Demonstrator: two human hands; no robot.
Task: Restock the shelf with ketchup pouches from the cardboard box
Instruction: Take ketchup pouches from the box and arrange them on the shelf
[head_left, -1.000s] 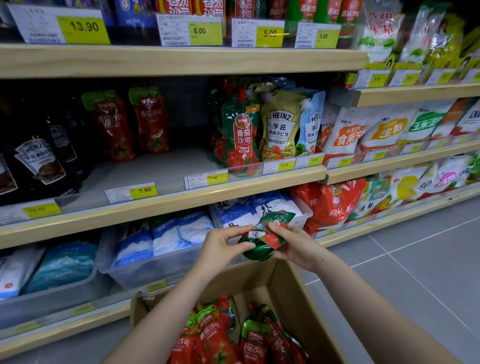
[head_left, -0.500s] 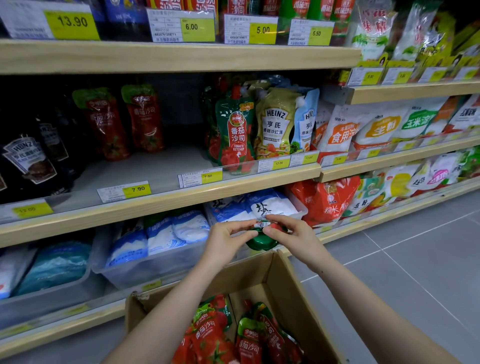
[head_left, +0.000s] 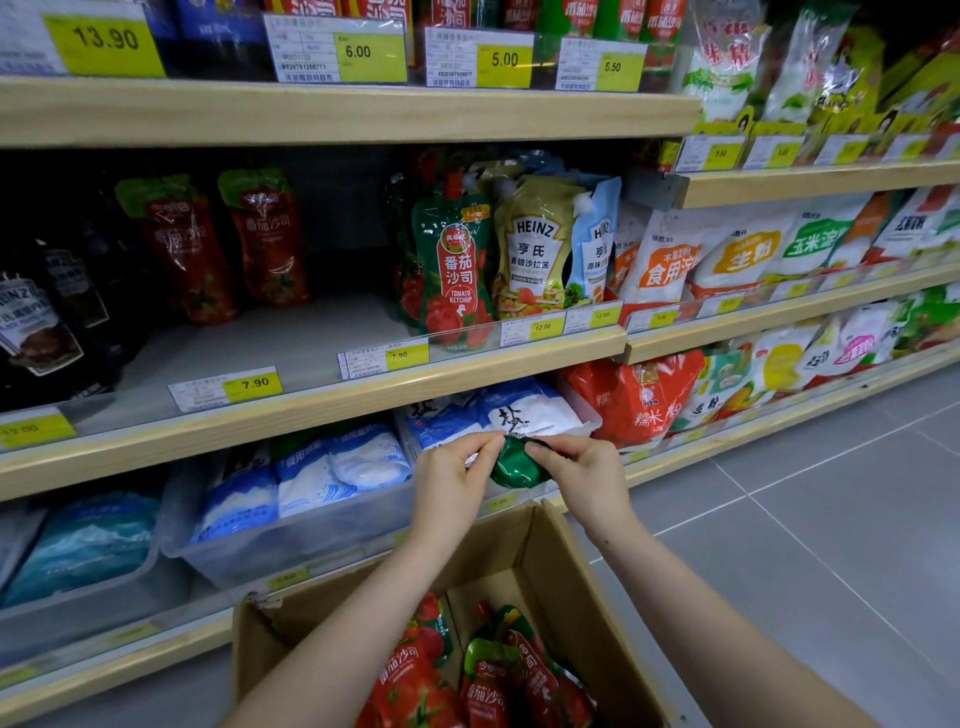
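Both hands are up in front of the lower shelf, forearms reaching up out of the bottom of the view and angling in toward each other. The left hand (head_left: 451, 486) has its thumb and forefinger pinching the left edge of a ketchup pouch (head_left: 517, 465), other fingers curled underneath. The right hand (head_left: 584, 475) mirrors it, fingertips pinching the pouch's right edge, knuckles toward the camera. So the pouch hangs between the two hands, held in the air above the far rim of the cardboard box (head_left: 550, 566) and just in front of the salt bags (head_left: 524, 413) in the clear bin.

As for which way the pouch points, it's bunched up and mostly the green part shows, so I honestly can't tell which way its cap points or how its long axis runs. It looks scrunched into a rounded lump between the fingers.

More ketchup pouches (head_left: 447, 670) lie in the box at the bottom, red with green tops, leaning every which way. On the middle shelf (head_left: 322, 405), two red pouches (head_left: 223, 244) stand upright at the back left, with a bare stretch of shelf board in front of them, behind the 7.90 price tag (head_left: 228, 387).
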